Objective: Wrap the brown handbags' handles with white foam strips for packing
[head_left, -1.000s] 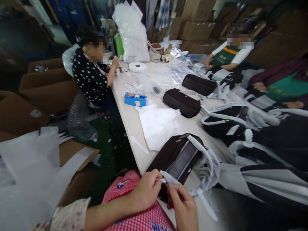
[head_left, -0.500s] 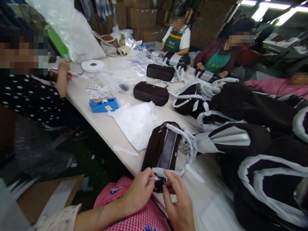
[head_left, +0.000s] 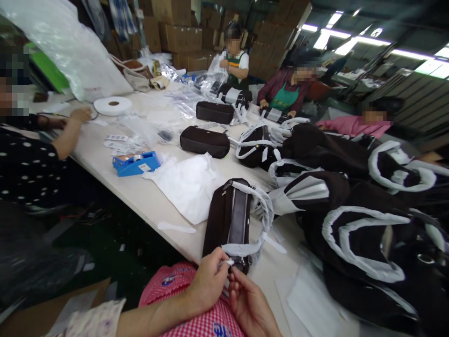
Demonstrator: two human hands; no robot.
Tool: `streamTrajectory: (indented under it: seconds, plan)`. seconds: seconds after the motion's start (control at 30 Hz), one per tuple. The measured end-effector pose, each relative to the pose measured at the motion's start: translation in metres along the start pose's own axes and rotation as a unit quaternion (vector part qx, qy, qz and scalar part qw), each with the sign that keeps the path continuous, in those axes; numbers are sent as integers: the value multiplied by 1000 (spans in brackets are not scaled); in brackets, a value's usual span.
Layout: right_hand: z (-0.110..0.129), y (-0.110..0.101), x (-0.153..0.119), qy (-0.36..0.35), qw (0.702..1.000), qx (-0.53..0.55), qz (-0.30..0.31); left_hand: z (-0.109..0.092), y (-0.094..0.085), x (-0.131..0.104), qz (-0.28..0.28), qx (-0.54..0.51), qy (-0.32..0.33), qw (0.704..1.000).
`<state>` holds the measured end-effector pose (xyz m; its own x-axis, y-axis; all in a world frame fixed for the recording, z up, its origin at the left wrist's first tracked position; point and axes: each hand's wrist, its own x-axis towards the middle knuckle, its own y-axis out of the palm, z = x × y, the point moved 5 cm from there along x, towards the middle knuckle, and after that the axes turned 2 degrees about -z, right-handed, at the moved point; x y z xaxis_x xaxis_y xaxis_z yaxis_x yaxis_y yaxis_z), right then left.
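Observation:
A dark brown handbag (head_left: 216, 217) lies on the table right in front of me, a grey panel along its middle. Its handle (head_left: 267, 217), wound in whitish wrapping, loops out to the right. At the bag's near end, my left hand (head_left: 209, 276) is closed, with a bit of white wrapping (head_left: 227, 263) pinched between thumb and finger. Just right of it, my right hand (head_left: 249, 299) has thumb and forefinger together at the bag's near corner, the other fingers curled. What those fingertips hold is too small and hidden to make out.
Dark bags with wrapped handles (head_left: 365, 234) are heaped on the right. A white sheet (head_left: 185, 187), a blue tape dispenser (head_left: 136, 164) and a white roll (head_left: 112, 106) lie on the table (head_left: 140, 196). Co-workers sit around it. Cardboard boxes (head_left: 180, 37) are stacked behind.
My right hand's fingers, spread before, have drawn together beside my left hand. The view has swung right. A co-worker at the back has raised a clear plastic bag.

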<state>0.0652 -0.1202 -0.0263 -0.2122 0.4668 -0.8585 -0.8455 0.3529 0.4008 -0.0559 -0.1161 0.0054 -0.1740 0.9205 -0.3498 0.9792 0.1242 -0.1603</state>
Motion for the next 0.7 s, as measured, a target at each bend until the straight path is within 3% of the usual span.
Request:
streamTrajectory:
  seconds: [0.1, 0.27, 0.53, 0.7]
  plan:
    - [-8, 0, 5, 41, 996, 73, -16, 2, 3, -1, 28, -39, -10, 999]
    - [-14, 5, 11, 45, 995, 87, 23, 0, 0, -4, 42, -77, -24, 996]
    - [-20, 19, 5, -36, 997, 5, 61, 23, 6, -10, 38, -212, -157, 964]
    - [-21, 20, 0, -58, 994, -59, 67, 33, 5, -13, 20, -236, -195, 952]
